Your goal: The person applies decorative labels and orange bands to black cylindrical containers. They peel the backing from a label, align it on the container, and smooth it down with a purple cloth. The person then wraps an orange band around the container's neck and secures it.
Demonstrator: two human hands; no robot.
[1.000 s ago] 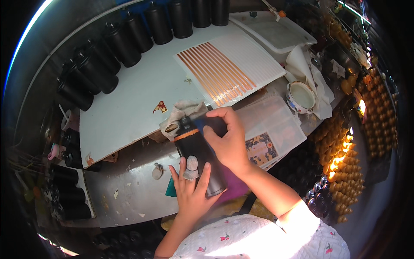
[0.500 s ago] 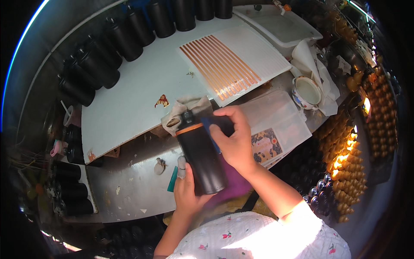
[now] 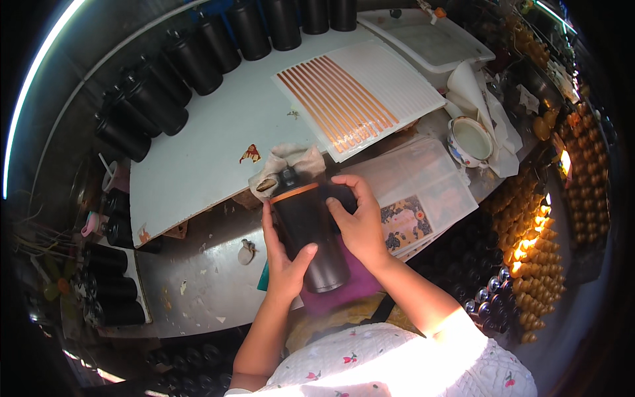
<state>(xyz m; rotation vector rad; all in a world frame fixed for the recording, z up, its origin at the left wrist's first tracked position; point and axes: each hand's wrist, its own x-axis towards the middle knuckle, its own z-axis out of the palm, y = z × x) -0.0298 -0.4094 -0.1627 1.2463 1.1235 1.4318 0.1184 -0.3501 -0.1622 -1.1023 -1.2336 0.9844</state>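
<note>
A black bottle (image 3: 311, 231) with a copper-coloured band (image 3: 294, 192) below its dark cap leans in front of me, cap end away. My left hand (image 3: 284, 264) is closed around its left side, thumb across the front. At its upper right side, my right hand (image 3: 360, 225) curls thumb and forefinger around a dark piece (image 3: 342, 196); I cannot tell whether that is a handle or something separate. Beneath the bottle is a purple cloth (image 3: 340, 291). A green edge (image 3: 263, 278) shows beside my left wrist. Behind the cap lies a crumpled pale cloth (image 3: 301, 161).
A white board (image 3: 198, 172) carries several black bottles (image 3: 155, 102) along its back and a sheet of copper strips (image 3: 337, 102). To the right are plastic-covered sheets (image 3: 440, 178), an enamel cup (image 3: 471, 142) and a tray of liquid (image 3: 430, 40). A small cloth bundle (image 3: 246, 253) sits on the metal table.
My left hand has moved up from the bottle's base to grip its side, thumb now in front. The blue flat edge by my right hand no longer shows. The view has shifted slightly.
</note>
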